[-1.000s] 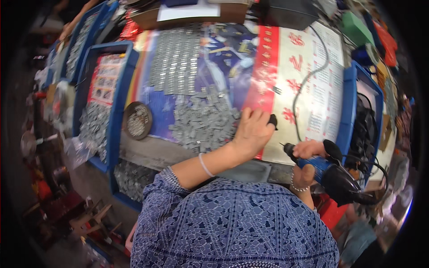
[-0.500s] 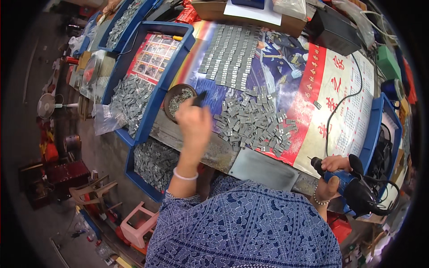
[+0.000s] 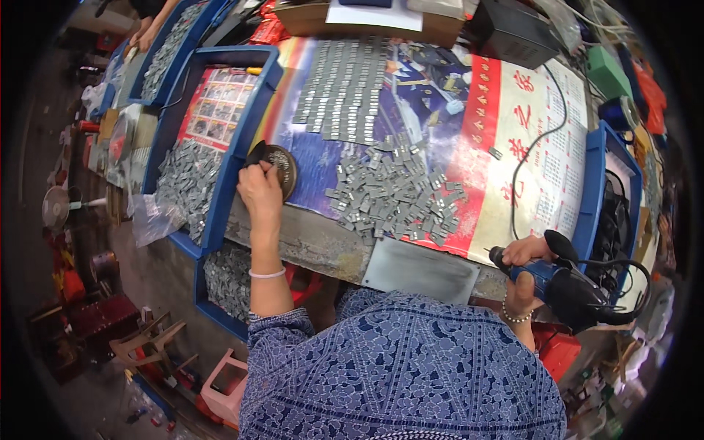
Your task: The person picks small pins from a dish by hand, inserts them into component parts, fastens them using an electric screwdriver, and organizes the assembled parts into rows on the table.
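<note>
My left hand (image 3: 259, 192) is over the left side of a round brown bowl (image 3: 291, 176) of small metal pieces, covering part of it. Its fingers are bent together, and a black tip (image 3: 256, 152) juts out beyond them; whether it is held or worn I cannot tell. At the right front, my right hand (image 3: 522, 268) grips a blue and black corded power screwdriver (image 3: 546, 280), its bit pointing left. Many small grey rectangular parts (image 3: 396, 191) lie loosely heaped between my hands. Behind them similar parts stand in tight rows (image 3: 341, 88).
Blue trays (image 3: 213, 220) of grey parts stand on the left, one lower at the table edge. A metal plate (image 3: 422, 270) lies at the front edge. At right is a blue bin (image 3: 591, 183); a black cord (image 3: 539, 139) crosses the calendar sheet. Another person's hand (image 3: 149, 33) shows far left.
My left hand has moved left and down, from above the bowl's right side to its left side. The whole view has shifted leftward. My right hand keeps hold of the power screwdriver.
</note>
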Motion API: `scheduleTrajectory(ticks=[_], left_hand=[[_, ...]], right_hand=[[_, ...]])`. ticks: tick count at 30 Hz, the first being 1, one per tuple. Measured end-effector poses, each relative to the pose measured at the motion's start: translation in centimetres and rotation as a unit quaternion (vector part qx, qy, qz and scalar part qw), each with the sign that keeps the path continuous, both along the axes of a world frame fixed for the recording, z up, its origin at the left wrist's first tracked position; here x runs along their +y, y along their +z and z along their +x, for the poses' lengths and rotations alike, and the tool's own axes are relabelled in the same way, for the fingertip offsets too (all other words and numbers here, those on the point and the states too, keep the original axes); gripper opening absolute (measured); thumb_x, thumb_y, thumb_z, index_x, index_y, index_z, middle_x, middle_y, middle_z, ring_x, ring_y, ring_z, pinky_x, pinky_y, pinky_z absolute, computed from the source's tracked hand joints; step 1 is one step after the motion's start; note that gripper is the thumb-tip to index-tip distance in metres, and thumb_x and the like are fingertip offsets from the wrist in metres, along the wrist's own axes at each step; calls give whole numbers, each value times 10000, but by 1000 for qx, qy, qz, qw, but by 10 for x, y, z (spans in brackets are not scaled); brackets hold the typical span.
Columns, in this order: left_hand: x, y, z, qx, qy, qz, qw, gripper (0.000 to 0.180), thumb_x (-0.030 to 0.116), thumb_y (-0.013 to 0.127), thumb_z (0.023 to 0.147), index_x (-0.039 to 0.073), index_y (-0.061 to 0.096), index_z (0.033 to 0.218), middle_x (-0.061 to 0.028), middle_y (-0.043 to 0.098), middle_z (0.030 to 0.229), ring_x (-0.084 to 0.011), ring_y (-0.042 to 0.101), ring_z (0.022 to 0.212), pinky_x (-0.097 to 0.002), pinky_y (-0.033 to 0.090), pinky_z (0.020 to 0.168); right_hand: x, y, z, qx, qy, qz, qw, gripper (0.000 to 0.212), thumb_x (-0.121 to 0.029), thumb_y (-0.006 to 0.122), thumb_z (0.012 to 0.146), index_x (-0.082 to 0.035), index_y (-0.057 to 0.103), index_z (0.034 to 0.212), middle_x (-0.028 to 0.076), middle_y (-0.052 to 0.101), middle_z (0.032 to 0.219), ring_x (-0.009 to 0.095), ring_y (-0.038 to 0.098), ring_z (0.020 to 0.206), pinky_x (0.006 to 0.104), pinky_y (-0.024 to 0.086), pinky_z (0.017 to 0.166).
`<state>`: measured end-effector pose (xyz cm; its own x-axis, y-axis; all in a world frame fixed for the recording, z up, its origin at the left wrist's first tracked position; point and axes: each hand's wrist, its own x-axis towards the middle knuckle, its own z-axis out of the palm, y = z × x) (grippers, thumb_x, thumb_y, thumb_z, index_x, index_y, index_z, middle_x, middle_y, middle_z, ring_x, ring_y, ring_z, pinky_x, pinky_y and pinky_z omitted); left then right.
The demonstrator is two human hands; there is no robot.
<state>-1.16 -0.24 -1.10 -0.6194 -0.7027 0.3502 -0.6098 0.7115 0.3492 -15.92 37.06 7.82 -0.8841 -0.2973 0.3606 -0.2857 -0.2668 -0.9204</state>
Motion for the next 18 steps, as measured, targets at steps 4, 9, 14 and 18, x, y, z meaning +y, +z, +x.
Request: scheduleTrajectory(ticks=[4,9,14,18], left_hand=[[-5,-3,-1,-10,-21,-17,1000,154,120,623,812,28,507,772,-121,574,787,-335,526,805,-466,397,684],[-7,-1,-1,-19,-24,-10,999,164,117,614,820,9,500,777,-137,567,785,-348,518,784,-466,400,685],[-10,-4,-1,-22,-34,-18,999,170,115,609,824,4,491,773,-147,558,776,-358,513,769,-470,402,677],[-9,-1,-2,0,-55,-30,998,161,81,601,831,-10,477,783,-147,554,760,-345,522,741,-445,408,664]], right_hand=[[2,4,-1,-32,23,31,999,482,-300,695,768,9,453,1049,75,496,738,180,515,654,310,463,620],[10,3,-4,-68,58,71,993,382,-316,706,757,-23,474,838,74,489,734,179,516,670,291,451,636],[9,3,-1,-56,30,64,996,568,-297,704,776,32,426,1147,75,491,758,170,509,676,304,460,632],[10,-1,-3,-39,39,58,997,668,-275,702,785,29,346,1261,75,492,773,166,508,680,310,464,630]])
